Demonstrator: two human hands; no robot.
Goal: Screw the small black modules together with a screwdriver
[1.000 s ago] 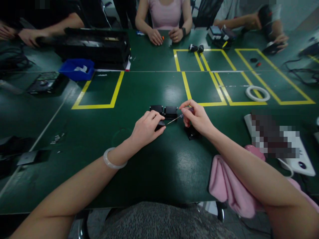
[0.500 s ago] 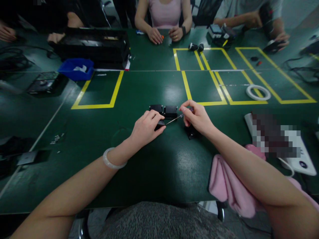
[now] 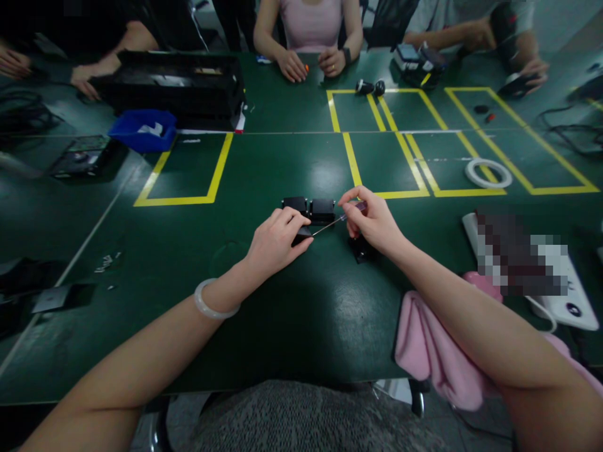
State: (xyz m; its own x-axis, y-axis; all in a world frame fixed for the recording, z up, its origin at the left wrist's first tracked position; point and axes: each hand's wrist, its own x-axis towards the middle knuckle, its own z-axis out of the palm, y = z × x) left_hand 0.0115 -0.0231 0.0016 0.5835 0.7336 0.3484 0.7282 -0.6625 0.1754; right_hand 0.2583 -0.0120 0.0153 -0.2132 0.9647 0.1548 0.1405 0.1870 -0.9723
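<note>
My left hand [image 3: 277,242] is closed around a small black block [image 3: 302,235] on the green table, its fingers over the top and its thumb along the near side. In my right hand [image 3: 370,220] is a screwdriver [image 3: 328,225], its handle pinched between thumb and fingers. The thin metal shaft slants down to the left, and its tip is at the right end of the block. Just behind sit two black box-shaped parts [image 3: 323,208], side by side. Below my right hand lies another black part [image 3: 360,249], partly hidden by it.
A pink cloth [image 3: 424,339] lies under my right forearm, near a white power strip [image 3: 581,307]. A white tape roll [image 3: 488,174] is at right. Beyond are a blue bin [image 3: 144,132] and a long black housing [image 3: 174,91]. Several people sit across the table.
My hands, the block and the screwdriver hold nearly the same position. Across the table at left, a person's hand has shifted left along the black housing.
</note>
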